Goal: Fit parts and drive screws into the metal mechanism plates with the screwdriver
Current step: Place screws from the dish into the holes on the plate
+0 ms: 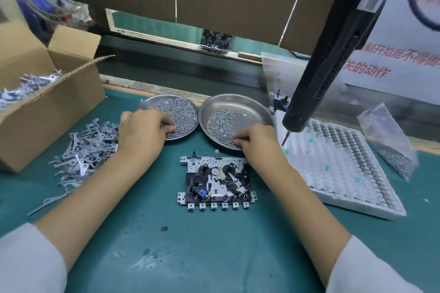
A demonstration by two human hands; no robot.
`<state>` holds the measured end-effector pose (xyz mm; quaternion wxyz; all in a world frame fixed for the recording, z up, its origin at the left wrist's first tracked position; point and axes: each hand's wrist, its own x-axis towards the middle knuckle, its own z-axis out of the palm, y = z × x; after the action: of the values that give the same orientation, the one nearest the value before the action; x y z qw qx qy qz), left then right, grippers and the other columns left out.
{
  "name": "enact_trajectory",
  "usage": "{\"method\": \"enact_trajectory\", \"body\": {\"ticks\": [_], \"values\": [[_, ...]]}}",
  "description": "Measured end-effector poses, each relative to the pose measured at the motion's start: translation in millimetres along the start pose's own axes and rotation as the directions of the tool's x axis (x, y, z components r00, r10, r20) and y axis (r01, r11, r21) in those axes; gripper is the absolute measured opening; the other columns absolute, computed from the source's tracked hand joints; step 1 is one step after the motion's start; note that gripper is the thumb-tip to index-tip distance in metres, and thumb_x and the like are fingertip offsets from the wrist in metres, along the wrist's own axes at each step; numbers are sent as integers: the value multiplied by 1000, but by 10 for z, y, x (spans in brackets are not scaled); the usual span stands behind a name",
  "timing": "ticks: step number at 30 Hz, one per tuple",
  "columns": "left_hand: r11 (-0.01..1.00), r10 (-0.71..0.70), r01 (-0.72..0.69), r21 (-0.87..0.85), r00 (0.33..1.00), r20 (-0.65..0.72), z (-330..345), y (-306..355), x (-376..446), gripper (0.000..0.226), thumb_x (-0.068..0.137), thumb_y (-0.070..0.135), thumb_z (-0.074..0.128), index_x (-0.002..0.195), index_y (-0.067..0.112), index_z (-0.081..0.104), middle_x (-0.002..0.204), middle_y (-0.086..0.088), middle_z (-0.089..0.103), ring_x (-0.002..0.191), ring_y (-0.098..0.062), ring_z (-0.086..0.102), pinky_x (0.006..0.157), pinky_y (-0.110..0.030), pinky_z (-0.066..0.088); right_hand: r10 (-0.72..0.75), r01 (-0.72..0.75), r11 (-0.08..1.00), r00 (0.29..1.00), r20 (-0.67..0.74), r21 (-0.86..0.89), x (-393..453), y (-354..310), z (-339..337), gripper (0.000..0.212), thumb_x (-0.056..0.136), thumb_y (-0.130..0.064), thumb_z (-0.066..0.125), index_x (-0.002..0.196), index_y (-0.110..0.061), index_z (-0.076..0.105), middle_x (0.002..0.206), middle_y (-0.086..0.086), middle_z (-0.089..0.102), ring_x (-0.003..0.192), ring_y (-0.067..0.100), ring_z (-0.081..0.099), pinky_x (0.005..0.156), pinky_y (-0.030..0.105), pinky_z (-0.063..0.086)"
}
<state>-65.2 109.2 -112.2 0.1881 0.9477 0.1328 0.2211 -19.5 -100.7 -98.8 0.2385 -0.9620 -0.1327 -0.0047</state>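
A metal mechanism plate (215,182) with black parts and a small blue piece lies flat on the green mat in the middle. Behind it stand two round steel dishes of screws. My left hand (142,134) reaches into the left dish (188,104), its fingertips curled into the screws. My right hand (256,141) reaches into the right dish (252,107), its fingers pinching among the screws at the dish's front edge. The black electric screwdriver (333,54) hangs free at the right, its bit pointing down, and neither hand holds it.
A pile of flat metal levers (85,150) lies at the left beside an open cardboard box (47,107) holding more. A white tray of parts (340,164) sits at the right, with a plastic bag of screws (392,150) beyond it. Another mechanism (215,40) stands at the back.
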Motion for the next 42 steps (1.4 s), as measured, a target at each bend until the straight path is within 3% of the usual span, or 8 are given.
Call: {"method": "enact_trajectory", "body": {"ticks": [7,10,13,19,24,28,33,42], "values": [[996,31,-42,-78,990,-140,1,-11,-42,11,87,34,67,91,27,74,88,3,73,86,-24,63,85,-33,28,15,3,984,995,-100,178,5,61,19,16,85,-3,67,98,-10,75,94,6,72,87,17,65,83,23,47],[972,22,-54,-228,989,-143,-24,16,-94,7,83,30,72,85,23,74,81,5,70,75,-17,63,86,-31,42,4,71,949,971,-239,306,-38,58,-19,17,85,0,64,95,-9,75,85,-2,69,73,7,62,73,13,47],[919,5,-55,-391,992,-127,-49,67,-135,4,79,18,76,82,18,74,73,7,67,66,1,58,67,-3,40,9,121,890,959,-282,439,-77,57,-73,17,85,0,65,95,-10,74,82,-12,66,77,2,62,79,16,48],[905,-21,-13,-425,997,-74,-8,64,-131,8,77,12,77,79,17,71,70,6,66,66,4,57,62,2,36,2,149,840,961,-277,522,-116,82,-68,18,83,2,68,97,-7,72,79,-14,65,69,-10,61,73,11,52],[903,-3,-31,-428,997,-79,25,37,-116,8,77,10,77,78,16,72,69,8,65,66,-3,59,64,-1,37,-40,160,891,960,-277,425,-96,99,-45,14,85,0,65,91,-11,71,78,-8,64,72,8,62,73,13,49],[923,7,-30,-385,998,-62,54,16,-86,6,79,10,75,79,15,72,73,3,68,72,-14,61,70,-17,40,-60,173,898,958,-279,403,-77,102,-25,19,87,4,61,87,-14,68,80,-3,65,71,14,62,66,7,45],[940,39,-52,-336,998,-45,86,-10,-66,11,80,7,73,76,16,68,72,2,66,72,-16,60,72,-25,44,-51,178,890,953,-297,420,-72,107,-16,25,87,6,58,83,-18,61,83,-1,64,76,13,62,71,17,50],[946,80,-109,-305,991,-106,80,-14,-50,10,77,2,73,76,11,69,67,0,65,67,-18,60,69,-23,42,-27,122,885,977,-211,450,-54,136,-8,13,79,-1,73,82,-12,66,75,0,64,69,6,57,67,10,46]]}}
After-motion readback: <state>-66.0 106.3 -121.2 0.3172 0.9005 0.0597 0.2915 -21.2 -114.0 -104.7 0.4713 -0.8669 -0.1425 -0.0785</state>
